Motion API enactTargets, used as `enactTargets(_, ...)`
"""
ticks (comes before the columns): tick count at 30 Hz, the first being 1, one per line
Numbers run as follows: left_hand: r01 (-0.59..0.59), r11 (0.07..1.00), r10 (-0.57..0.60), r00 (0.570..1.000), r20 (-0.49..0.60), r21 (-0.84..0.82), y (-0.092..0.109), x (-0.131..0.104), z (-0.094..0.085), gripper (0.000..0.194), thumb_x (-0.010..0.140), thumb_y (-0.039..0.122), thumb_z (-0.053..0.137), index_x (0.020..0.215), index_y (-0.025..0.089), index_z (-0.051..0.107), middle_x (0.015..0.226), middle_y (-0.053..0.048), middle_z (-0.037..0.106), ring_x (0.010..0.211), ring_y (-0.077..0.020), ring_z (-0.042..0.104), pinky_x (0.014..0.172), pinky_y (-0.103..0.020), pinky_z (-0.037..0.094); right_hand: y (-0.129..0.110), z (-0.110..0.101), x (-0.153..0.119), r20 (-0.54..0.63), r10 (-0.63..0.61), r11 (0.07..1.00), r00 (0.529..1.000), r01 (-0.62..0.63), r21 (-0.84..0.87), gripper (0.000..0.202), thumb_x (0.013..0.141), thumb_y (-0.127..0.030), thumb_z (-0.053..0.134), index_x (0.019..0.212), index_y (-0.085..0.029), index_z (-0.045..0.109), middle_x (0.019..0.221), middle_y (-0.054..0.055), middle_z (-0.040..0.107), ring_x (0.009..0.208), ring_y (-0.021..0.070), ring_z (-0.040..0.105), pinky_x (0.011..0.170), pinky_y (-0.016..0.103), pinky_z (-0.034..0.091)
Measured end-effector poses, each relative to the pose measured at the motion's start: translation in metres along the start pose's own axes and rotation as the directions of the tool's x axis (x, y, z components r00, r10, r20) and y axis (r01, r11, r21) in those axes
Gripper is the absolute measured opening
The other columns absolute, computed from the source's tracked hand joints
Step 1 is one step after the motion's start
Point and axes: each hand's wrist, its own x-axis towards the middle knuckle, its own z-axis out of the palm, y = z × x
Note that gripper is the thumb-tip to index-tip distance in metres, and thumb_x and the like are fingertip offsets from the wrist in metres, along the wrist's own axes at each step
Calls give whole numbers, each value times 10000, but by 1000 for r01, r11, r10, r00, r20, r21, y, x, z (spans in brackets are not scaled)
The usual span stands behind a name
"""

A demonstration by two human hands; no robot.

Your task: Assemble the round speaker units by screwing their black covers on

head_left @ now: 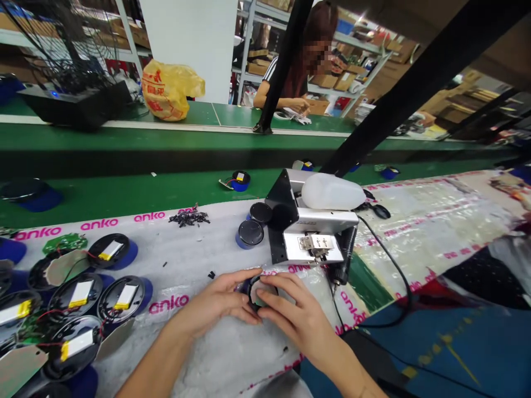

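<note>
Low over the covered table, both my hands are around a round dark housing with a pale disc inside its rim. The fingers of my left hand curl about its left side. My right hand grips it from the right, with fingertips pressed on the disc. Part of the housing is hidden by my fingers. Just beyond stand two blue cups with black tops, the nearer cup beside a silver machine. On the left, several open blue housings show white-and-yellow batteries and wires.
A pile of small black pieces lies on the printed plastic sheet. The machine carries a white bottle, and its black cable loops right. A conveyor runs behind. Across it sits a person near a slanted black post.
</note>
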Motion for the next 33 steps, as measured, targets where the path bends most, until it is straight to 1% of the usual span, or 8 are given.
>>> enactTargets(4,-4,1000,6,998,-68,18,0,3,4,736,734,419,851,1376,144,618,1035,-107,797,709,-216,782,773,-366,627,-6,-7,7,49,-9,1000,999,10,-23,254,986,-180,592,1235,-194,644,1240,134,624,1165,245,569,933,404,593)
enactTargets(9,-42,998,47,990,-136,44,-4,8,11,765,686,524,865,1322,150,665,861,-59,803,643,-217,772,676,-334,632,-17,-15,11,126,81,992,989,-68,-105,329,978,-116,544,1278,-206,644,1273,151,593,1184,292,545,946,492,574)
enactTargets(11,-52,994,65,987,-149,93,-5,9,12,792,692,565,844,1339,150,656,818,-52,803,619,-213,766,643,-323,629,-17,-13,9,122,123,991,985,-114,-73,348,976,-98,531,1289,-210,633,1250,141,599,1160,276,556,942,473,574)
enactTargets(13,-61,989,81,986,-147,134,-7,8,11,793,725,587,810,1366,153,637,878,-67,812,629,-211,769,653,-327,633,-17,-9,7,77,161,987,984,-159,-37,331,980,-112,546,1293,-198,616,1218,134,610,1135,261,568,943,451,574)
enactTargets(17,-68,985,84,991,-100,160,-8,6,8,767,772,497,812,1418,151,586,1021,-92,805,703,-216,779,744,-356,639,-18,-3,4,33,216,976,976,-215,-43,290,985,-124,554,1268,-169,597,1195,141,610,1137,268,567,939,441,578)
enactTargets(21,-78,986,92,991,-99,144,-10,7,7,723,788,433,816,1415,153,591,1039,-84,796,715,-213,773,753,-363,641,-19,-7,6,87,213,977,973,-210,-47,282,984,-113,547,1261,-150,584,1204,151,591,1141,271,562,940,441,583)
enactTargets(26,-69,990,79,994,-81,119,-8,8,6,645,787,393,821,1376,207,638,1144,-69,772,735,-218,775,767,-393,648,-21,-13,10,133,211,977,968,-206,-49,283,992,-126,535,1271,-161,568,1224,148,592,1161,276,559,958,456,587)
enactTargets(33,-23,990,37,994,-99,141,-4,7,6,659,791,358,814,1400,206,614,1083,-66,788,729,-225,782,780,-404,643,-20,-23,20,188,212,977,959,-210,-28,279,994,-145,530,1265,-175,592,1213,129,608,1143,265,589,957,459,595)
